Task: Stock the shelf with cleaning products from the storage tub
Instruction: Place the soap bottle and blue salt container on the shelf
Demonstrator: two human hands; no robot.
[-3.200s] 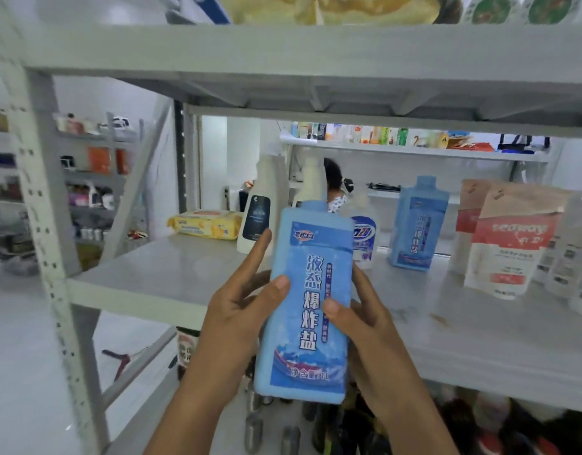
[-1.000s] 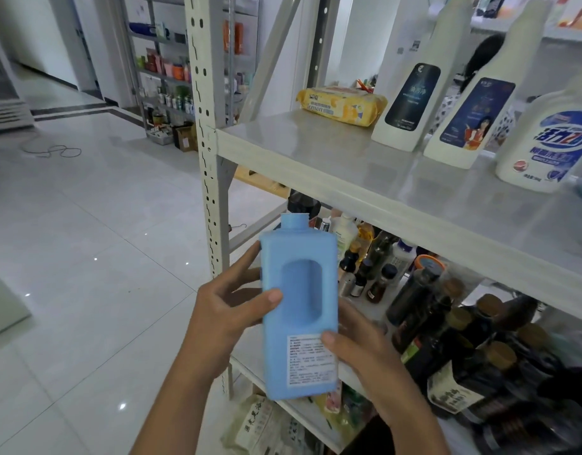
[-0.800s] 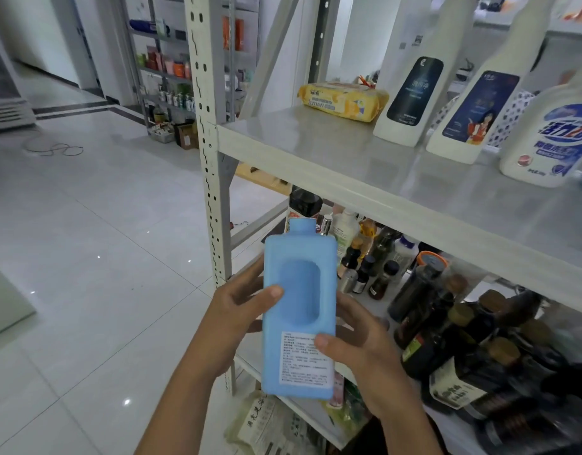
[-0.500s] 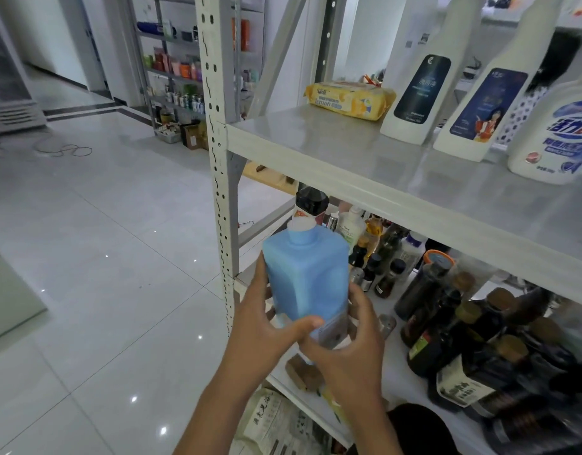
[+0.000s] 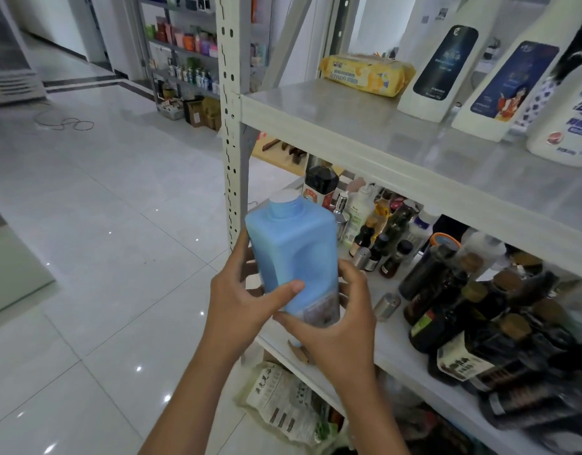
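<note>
**Two boards, one punched post**

We see a pale metal shelf (image 5: 348, 126) whose upper board (image 5: 414, 149) meets a perforated upright post (image 5: 232, 126) at its left corner. On that board a yellow wipes pack (image 5: 365, 73) lies flat toward the back. Just to its right three white bottles (image 5: 440, 67) stand in a row, the last cut off by the frame edge.

The lower board (image 5: 391, 343) is crowded. Small bottles (image 5: 378, 247) cluster at the back left, dark bottles (image 5: 447, 290) with brown caps pack the right, and a small metal shaker (image 5: 386, 305) stands near the front. Below it lies a printed bag (image 5: 283, 402). Glossy tiled floor (image 5: 102, 241) spreads to the left.
</note>
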